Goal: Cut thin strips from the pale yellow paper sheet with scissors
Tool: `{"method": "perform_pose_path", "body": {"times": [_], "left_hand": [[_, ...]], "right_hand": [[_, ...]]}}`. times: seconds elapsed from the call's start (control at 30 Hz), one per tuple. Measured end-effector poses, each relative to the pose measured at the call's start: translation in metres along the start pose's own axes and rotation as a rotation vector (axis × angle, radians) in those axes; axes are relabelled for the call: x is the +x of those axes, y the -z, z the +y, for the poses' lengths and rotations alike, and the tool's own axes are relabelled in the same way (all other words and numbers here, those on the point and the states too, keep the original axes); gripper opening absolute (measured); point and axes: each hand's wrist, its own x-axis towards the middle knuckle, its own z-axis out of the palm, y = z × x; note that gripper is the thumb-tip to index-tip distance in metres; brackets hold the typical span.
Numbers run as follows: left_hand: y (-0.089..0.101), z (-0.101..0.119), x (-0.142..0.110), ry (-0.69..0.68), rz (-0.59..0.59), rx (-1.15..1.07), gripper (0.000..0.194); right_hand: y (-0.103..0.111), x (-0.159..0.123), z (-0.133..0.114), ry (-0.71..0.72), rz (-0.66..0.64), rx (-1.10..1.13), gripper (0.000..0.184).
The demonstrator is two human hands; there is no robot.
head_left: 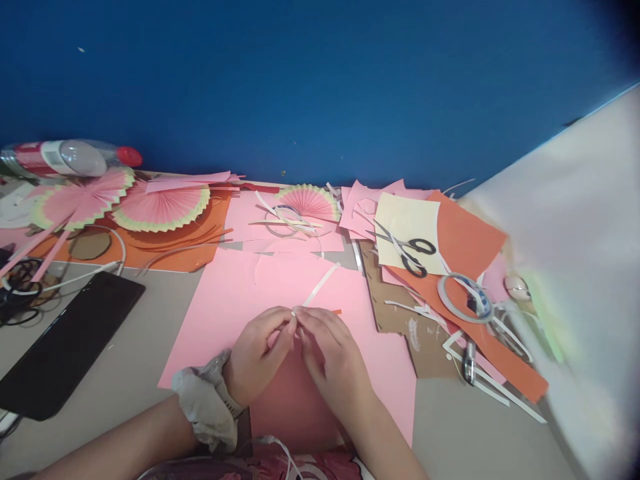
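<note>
My left hand (265,350) and my right hand (333,353) meet fingertip to fingertip above a large pink paper sheet (200,327). Both pinch the near end of a narrow white paper strip (321,283), whose free end points away to the upper right. The end between my fingertips is tiny and mostly hidden, so whether it is folded or rolled I cannot make out. A bit of orange paper (338,312) shows just beyond my right fingers. Around my left wrist sits a pale scrunchie (207,403).
Left lie a black phone (75,343), cables (23,293) and pleated paper fans (165,207); a bottle (65,158) rests behind them. Right are scissors (407,248), a tape roll (465,298), cardboard (395,320) and paper scraps. A blue wall (310,87) closes the back.
</note>
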Motion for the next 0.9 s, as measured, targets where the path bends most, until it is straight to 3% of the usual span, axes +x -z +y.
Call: {"method": "perform_pose_path", "body": {"times": [0.33, 0.53, 0.9], "left_hand": [[0.0008, -0.0003, 0.0, -0.002, -0.016, 0.013, 0.021], [0.0006, 0.0021, -0.0001, -0.026, -0.063, 0.066, 0.019], [-0.0025, 0.0015, 0.0001, -0.115, -0.05, 0.126, 0.017]], "right_hand": [[-0.0007, -0.0018, 0.0009, 0.004, 0.003, -0.014, 0.035], [0.0008, -0.0016, 0.0014, -0.032, 0.048, -0.041, 0.023], [0.0022, -0.0015, 0.0025, 0.038, 0.119, -0.09, 0.02]]}}
